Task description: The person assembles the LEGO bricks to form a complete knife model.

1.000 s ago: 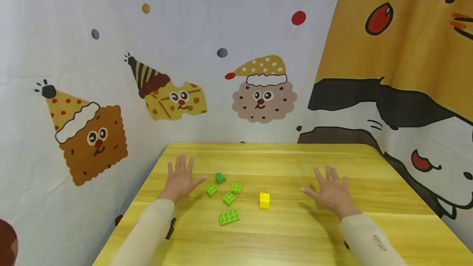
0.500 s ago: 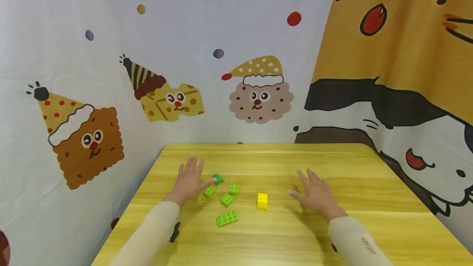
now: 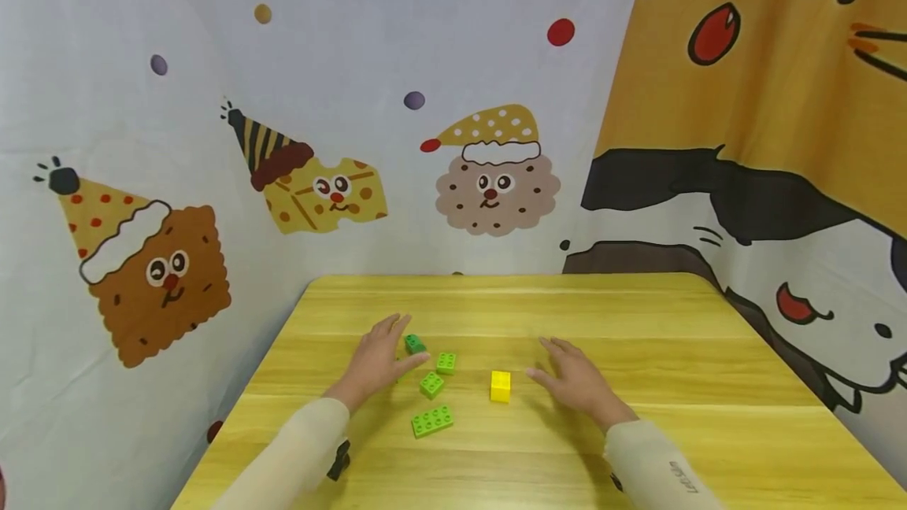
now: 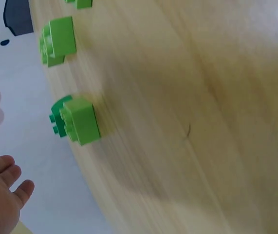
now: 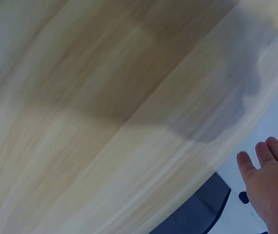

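Note:
My left hand hovers above the table beside the green bricks, its thumb stretched toward them. A dark green brick lies just past that thumb. Close by are two small light green bricks, one nearer the back and one nearer me. Another light green brick is mostly hidden by the left hand in the head view. A longer light green brick lies nearest me. Over the table right of the yellow brick is my right hand, fingers extended and holding nothing.
The wooden table runs back to a cloth printed with cartoon figures, which also hangs along the left side and the right. Dark straps show under both sleeves.
Both hands have moved inward, the left to the right over the green bricks and the right to the left toward the yellow brick. The bricks stay in place on the table.

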Motion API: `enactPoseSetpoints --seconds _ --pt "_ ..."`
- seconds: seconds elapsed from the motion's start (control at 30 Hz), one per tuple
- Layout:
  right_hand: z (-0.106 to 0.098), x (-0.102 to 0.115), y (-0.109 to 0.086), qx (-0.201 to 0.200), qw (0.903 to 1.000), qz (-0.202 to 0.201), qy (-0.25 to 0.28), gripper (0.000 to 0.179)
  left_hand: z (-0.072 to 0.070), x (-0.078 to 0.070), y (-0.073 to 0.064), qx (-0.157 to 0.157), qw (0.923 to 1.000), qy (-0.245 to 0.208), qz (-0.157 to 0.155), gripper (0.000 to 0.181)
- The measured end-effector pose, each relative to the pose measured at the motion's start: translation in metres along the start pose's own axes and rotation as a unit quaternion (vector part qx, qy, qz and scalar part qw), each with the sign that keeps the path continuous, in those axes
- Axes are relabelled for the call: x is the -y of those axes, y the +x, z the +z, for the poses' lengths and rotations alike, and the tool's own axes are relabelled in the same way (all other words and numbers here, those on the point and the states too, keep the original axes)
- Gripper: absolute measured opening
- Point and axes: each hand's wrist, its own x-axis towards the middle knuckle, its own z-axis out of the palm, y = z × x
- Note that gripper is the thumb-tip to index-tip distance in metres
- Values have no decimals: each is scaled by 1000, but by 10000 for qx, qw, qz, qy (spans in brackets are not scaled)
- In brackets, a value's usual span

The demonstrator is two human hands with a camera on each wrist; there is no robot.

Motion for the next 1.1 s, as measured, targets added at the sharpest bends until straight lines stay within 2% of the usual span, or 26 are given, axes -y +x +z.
enactPoseSetpoints --seconds 0.13,0.27,0.53,0.77,1.1 --pt "8 5 2 11 9984 122 546 75 3 -6 -4 -145 9992 -376 9 88" --pt "16 10 2 72 9961 208 858 73 6 -10 -8 -187 9969 -756 -69 80" --pt "28 21 -3 118 9853 387 1658 70 14 -18 -20 -19 9925 -1203 -193 76" --pt "37 24 -3 83 9778 471 2040 68 21 -20 -29 71 9864 -1634 -137 76" --pt "46 29 -3 139 9664 624 2491 63 28 -15 -40 188 9752 -2187 -292 77"
